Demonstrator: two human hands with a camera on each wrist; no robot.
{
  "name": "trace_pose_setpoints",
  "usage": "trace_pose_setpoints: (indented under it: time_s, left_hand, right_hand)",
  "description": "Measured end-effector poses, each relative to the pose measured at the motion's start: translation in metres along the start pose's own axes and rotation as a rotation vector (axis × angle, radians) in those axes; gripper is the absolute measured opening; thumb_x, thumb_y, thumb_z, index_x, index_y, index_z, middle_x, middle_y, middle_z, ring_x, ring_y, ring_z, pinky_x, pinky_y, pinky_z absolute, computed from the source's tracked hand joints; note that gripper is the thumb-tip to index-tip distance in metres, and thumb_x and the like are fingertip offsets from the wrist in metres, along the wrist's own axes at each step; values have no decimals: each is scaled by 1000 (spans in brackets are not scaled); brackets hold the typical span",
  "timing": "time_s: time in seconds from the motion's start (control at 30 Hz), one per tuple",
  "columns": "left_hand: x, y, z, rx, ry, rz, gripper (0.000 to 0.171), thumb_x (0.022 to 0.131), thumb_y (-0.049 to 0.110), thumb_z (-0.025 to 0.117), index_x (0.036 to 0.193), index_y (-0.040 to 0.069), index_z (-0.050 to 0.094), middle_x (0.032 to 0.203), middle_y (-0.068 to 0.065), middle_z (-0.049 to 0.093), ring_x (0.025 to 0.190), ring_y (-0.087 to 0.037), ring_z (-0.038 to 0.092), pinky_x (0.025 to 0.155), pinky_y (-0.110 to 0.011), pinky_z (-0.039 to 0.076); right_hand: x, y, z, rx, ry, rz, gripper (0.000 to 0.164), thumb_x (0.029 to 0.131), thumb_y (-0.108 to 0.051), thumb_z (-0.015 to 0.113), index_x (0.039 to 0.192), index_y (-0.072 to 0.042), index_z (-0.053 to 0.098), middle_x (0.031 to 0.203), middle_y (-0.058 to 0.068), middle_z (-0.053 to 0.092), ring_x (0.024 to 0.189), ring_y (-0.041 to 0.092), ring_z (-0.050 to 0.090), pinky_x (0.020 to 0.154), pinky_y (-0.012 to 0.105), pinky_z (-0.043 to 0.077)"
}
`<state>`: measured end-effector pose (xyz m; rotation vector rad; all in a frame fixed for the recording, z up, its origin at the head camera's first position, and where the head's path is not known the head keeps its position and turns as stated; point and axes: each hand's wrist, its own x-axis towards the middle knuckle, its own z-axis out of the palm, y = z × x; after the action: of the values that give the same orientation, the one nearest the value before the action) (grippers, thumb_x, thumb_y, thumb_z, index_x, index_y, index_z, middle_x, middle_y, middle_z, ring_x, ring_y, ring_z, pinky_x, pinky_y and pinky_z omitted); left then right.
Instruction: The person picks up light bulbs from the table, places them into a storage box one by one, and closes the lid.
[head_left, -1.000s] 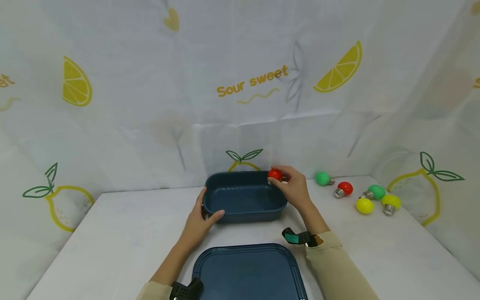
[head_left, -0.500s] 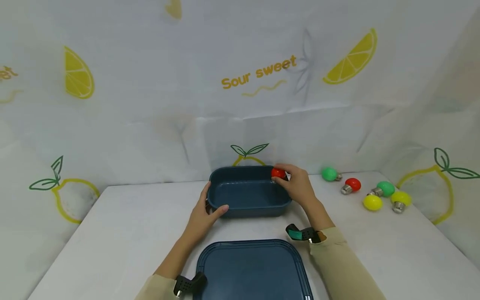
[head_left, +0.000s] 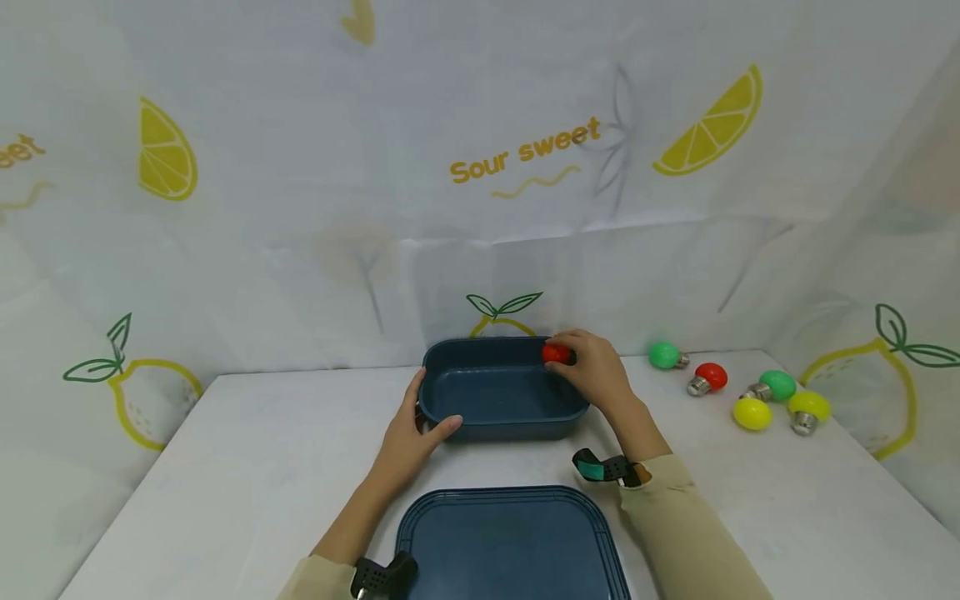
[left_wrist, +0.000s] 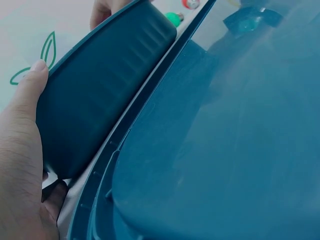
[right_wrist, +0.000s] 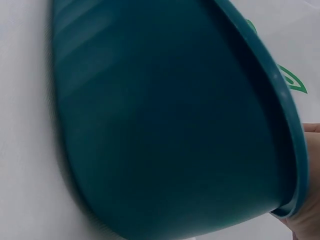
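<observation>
A dark blue plastic box (head_left: 502,431) stands at the back of the white table. At its left end, my left hand (head_left: 408,442) grips it, with the thumb (left_wrist: 32,85) at the rim and the fingers round the side. Inside the box's right end, just below the rim, my right hand (head_left: 592,371) pinches a red light bulb (head_left: 555,353). In the right wrist view, the box wall (right_wrist: 175,125) hides the bulb and most of the hand. Nearer the front lies a flat dark blue lid (head_left: 510,542), seen large in the left wrist view.
To the right lie several bulbs with metal screw bases: a green bulb (head_left: 663,355), a red bulb (head_left: 712,375), another green bulb (head_left: 780,384) and two yellow ones, the nearer being a yellow bulb (head_left: 752,414). A lemon-print cloth (head_left: 300,208) hangs behind the table.
The right hand has lowered the red bulb slightly into the box's right end. The left hand keeps its grip. The whole head view has shifted a little.
</observation>
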<state>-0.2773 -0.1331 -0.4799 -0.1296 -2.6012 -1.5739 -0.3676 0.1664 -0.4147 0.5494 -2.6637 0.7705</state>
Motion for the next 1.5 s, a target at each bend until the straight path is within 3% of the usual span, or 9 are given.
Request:
trace_pose_setpoints:
  time_s: [0.37,0.53,0.83,1.5]
  left_hand:
    - [1,2,1,1,0,-9,98,88,55,73,162,40,11,168,-8,25,149,-34,39,119,-54,37]
    - [0,1,0,12,5,8,98,89,55,72,163,35,11,168,-11,24,148,-36,41,117,-54,38]
    - [1,0,1,11,2,4,97,89,56,71,163,37,11,168,-11,24,148,-36,40,118,-54,38]
    - [-1,1,0,13,5,-4,97,88,54,73,162,39,12,168,-11,26,146,-36,44,117,-55,38]
  right_hand:
    - [2,-3,-1,-19,-77,6,39,83,-16,84,120,-8,75,126,17,72,117,38,66,98,52,54]
    - [0,-3,0,-47,-86,17,38,83,-16,84,119,-10,76,126,16,72,117,37,66,97,52,54]
    - [-1,-4,2,-146,-79,29,39,82,-20,85,119,-14,76,125,14,73,111,36,69,90,52,56]
    - [-1,-2,1,-67,-108,23,40,82,-16,85,120,-12,75,130,15,70,120,38,64,98,54,54]
